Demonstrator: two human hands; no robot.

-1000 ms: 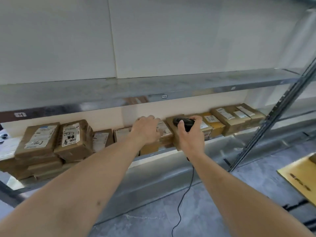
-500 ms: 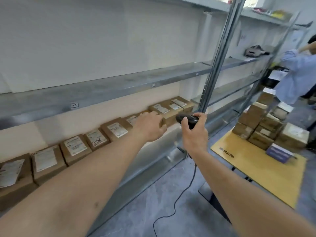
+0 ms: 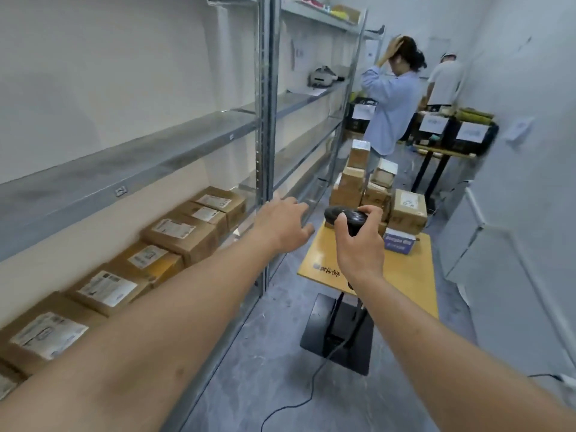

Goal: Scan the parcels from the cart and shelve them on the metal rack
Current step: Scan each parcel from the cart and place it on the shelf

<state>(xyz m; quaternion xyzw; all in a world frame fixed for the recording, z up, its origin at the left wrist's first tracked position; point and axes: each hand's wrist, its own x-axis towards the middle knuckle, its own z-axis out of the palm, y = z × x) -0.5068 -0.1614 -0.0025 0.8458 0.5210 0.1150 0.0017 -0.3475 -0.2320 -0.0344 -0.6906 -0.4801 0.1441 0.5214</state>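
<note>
Your right hand [image 3: 358, 244] holds a glossy black scanner [image 3: 344, 217], and a black cable [image 3: 311, 397] trails from it over the mottled grey floor [image 3: 280, 353]. Beside the scanner, the cart [image 3: 417, 275] shows you a yellow-ochre top with dark printed characters near its front edge, on a black base [image 3: 338, 335]. Its parcels [image 3: 406, 210] are tan cardboard; one small box [image 3: 399, 242] among them is blue-violet with white lettering. Left of the cart, the metal rack [image 3: 265, 120] is dull silver-grey, and the shelved boxes [image 3: 184, 235] are brown with white labels printed in black. Behind the cart you see a person in a pale blue shirt [image 3: 389, 107].
</note>
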